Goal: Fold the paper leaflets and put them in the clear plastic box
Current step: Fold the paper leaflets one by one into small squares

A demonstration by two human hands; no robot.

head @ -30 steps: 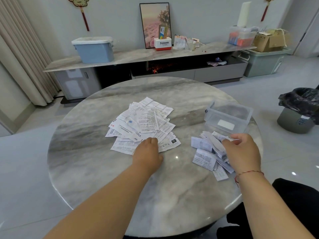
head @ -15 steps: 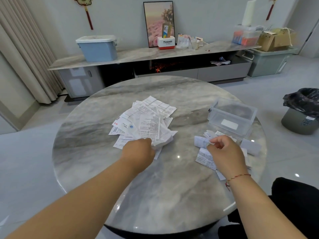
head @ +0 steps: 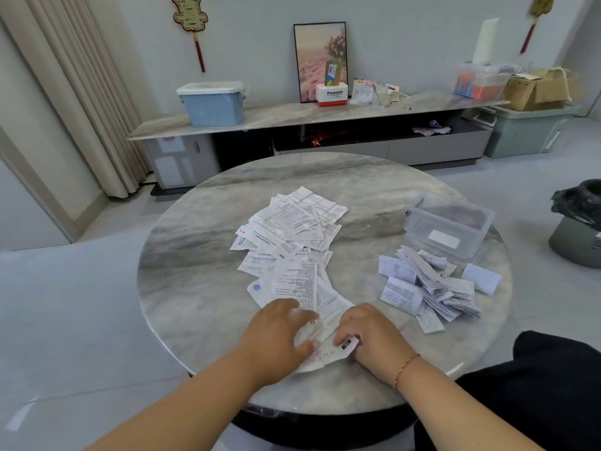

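Observation:
A loose heap of unfolded printed leaflets (head: pixel 289 236) lies at the middle of the round marble table (head: pixel 195 271). One white leaflet (head: pixel 325 320) has been drawn out toward the near edge. My left hand (head: pixel 276 336) lies on its left part, fingers spread and thumb under the paper's edge. My right hand (head: pixel 370 336) grips its right near corner with curled fingers. A pile of folded leaflets (head: pixel 429 288) sits at the right, in front of the open clear plastic box (head: pixel 448 222), which looks empty apart from a white label.
A black-bagged waste bin (head: pixel 579 229) stands on the floor right of the table. Behind the table runs a long low cabinet (head: pixel 325 131) with a blue tub, a framed picture and boxes. My dark-clothed lap (head: pixel 536 385) is at the lower right.
My left hand pulled a leaflet from the heap toward the near edge. My right hand left the folded pile and came left to take the same leaflet.

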